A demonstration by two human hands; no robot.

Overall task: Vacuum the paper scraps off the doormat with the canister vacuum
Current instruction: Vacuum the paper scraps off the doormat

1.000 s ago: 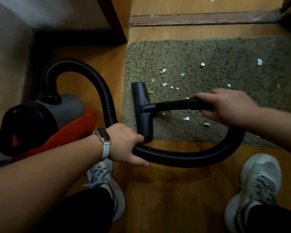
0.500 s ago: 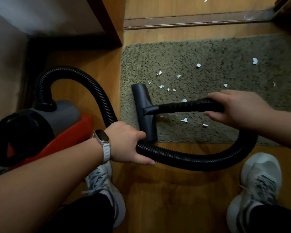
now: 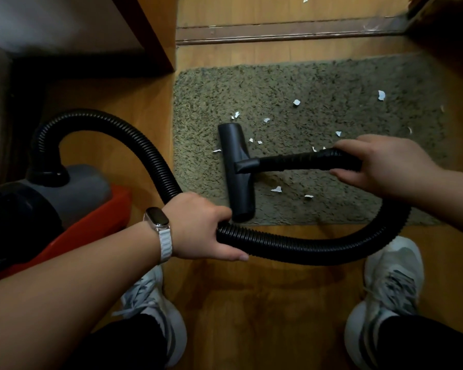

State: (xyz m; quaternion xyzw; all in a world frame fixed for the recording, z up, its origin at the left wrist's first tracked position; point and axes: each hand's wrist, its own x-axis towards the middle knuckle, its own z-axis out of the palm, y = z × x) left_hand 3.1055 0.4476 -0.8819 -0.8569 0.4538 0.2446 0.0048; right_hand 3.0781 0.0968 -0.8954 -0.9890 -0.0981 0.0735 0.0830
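A grey-green doormat lies on the wooden floor, strewn with several white paper scraps. The black floor nozzle of the vacuum rests on the mat's left part. My right hand grips the black wand just behind the nozzle. My left hand holds the ribbed black hose, which loops along the mat's near edge and arcs back left to the grey, black and red canister on the floor.
A dark wooden door frame stands at the mat's far left corner, a threshold strip beyond it. One scrap lies past the threshold. My two white sneakers stand on bare floor near the mat.
The nozzle has slid to the right across the mat, over some scraps near its left edge. Both hands kept their grips and moved slightly right with the hose.
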